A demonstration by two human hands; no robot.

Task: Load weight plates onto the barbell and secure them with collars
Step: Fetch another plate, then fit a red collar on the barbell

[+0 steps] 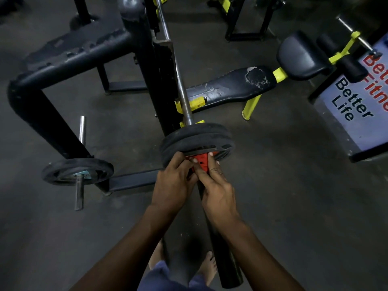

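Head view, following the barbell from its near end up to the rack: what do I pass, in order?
Bare black sleeve end → both hands, left hand and right hand → red plastic collar → black rubber weight plates → bare steel shaft.

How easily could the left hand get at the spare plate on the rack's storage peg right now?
Probably not at once. The left hand grips the red collar on the barbell sleeve, together with the right hand. The spare plate sits apart to its left with open floor between; it would have to let go first.
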